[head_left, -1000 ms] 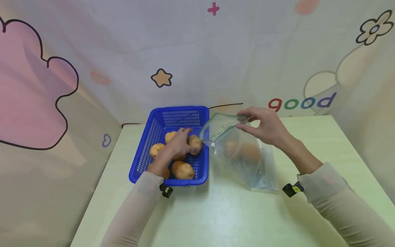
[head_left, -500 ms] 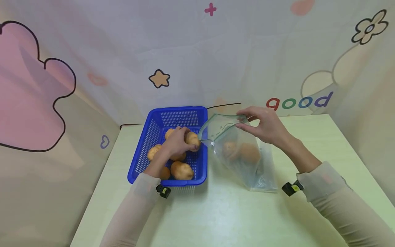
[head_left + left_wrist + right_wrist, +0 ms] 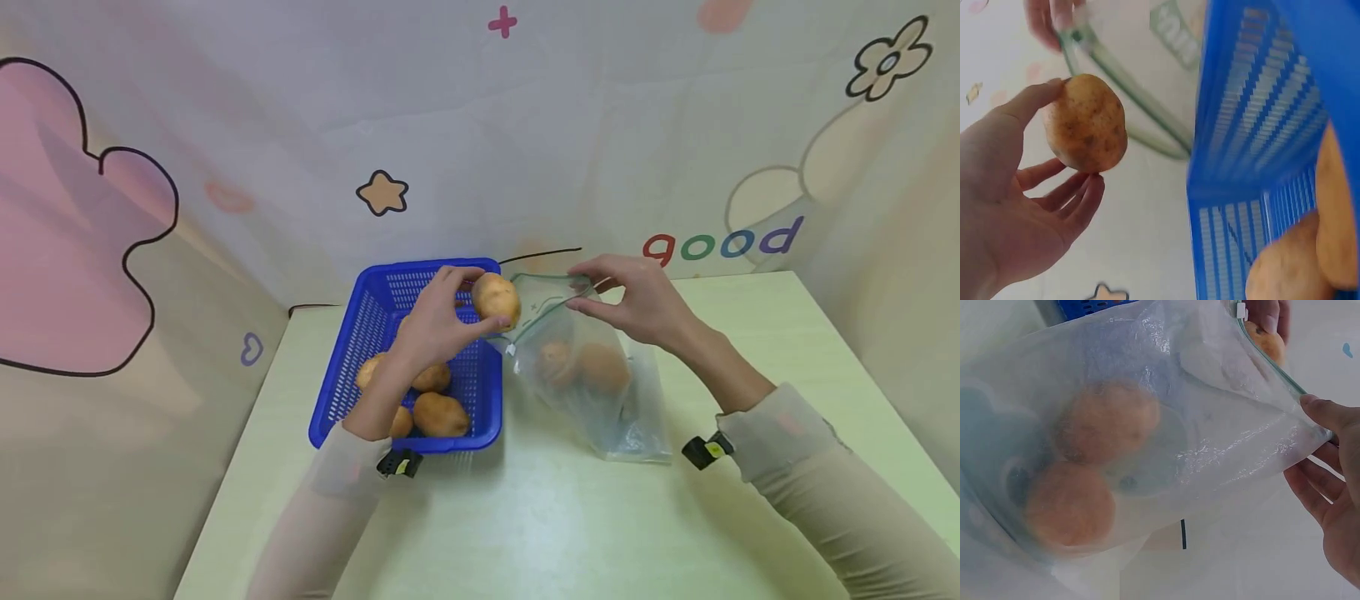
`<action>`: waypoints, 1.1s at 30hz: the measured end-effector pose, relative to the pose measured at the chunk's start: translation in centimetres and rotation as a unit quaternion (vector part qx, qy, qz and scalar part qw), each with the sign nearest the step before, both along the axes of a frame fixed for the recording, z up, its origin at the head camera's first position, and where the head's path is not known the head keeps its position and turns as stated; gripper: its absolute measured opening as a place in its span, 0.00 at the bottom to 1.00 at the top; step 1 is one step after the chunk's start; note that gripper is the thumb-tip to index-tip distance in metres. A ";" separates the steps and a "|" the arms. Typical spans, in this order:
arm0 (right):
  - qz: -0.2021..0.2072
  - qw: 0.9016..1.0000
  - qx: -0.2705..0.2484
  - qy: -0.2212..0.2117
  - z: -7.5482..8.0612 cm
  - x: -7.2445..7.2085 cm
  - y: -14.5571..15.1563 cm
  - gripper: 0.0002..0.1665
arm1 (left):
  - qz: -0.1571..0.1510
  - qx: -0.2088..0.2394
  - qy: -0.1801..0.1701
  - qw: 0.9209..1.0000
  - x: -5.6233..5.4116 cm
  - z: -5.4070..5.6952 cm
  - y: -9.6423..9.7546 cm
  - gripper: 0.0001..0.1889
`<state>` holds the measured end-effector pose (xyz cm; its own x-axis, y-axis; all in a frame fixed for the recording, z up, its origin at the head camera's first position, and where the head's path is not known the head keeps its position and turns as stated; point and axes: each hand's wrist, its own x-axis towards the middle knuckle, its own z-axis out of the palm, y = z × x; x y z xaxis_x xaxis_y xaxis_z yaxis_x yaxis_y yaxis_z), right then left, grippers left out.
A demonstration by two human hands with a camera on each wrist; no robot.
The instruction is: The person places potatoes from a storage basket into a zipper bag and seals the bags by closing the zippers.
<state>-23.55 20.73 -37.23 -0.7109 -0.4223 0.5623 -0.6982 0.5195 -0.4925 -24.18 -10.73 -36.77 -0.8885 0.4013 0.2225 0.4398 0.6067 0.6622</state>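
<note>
Gripped by the left hand (image 3: 437, 323), a potato (image 3: 497, 300) has risen from the basket (image 3: 492, 400) to the bag (image 3: 588, 408), within reach of its mouth but seemingly outside; the right hand (image 3: 643, 302) pinches the bag's edge.

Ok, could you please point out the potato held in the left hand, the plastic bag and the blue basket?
Potato (image 3: 1087, 124): left wrist view, middle of its spotted skin.
Plastic bag (image 3: 1241, 428): right wrist view, its wall near the mouth.
Blue basket (image 3: 494, 392): head view, its right-hand rim.
</note>
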 end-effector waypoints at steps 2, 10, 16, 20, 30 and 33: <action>0.000 1.000 0.005 -0.001 0.1 0.1 -0.2 0.24 | -0.018 0.011 -0.007 1.000 0.1 -0.2 0.7 0.42; 0.003 1.000 0.007 -0.001 0.4 0.2 0.0 0.26 | -0.033 0.026 -0.030 0.999 -0.5 -0.9 2.1 0.38; 0.000 1.000 0.010 -0.002 0.4 0.3 0.0 0.27 | -0.051 0.041 -0.064 0.996 -0.6 -1.3 2.6 0.39; -0.010 1.000 0.009 -0.002 0.3 0.2 -0.1 0.24 | -0.056 0.035 -0.058 0.996 -0.4 -1.3 1.9 0.38; -0.005 1.000 -0.010 0.001 -0.2 0.2 -0.2 0.22 | -0.010 -0.070 -0.050 0.996 1.1 -3.3 -4.5 0.36; -0.006 1.000 -0.012 0.004 -0.3 0.1 -0.2 0.22 | 0.001 -0.081 -0.061 0.995 0.8 -4.7 -6.4 0.37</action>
<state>-23.41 20.53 -37.55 -0.7109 -0.4001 0.5784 -0.6963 0.5163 -0.4987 -23.36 -17.10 -41.44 -0.9061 0.4207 0.0450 0.3599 0.7105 0.6047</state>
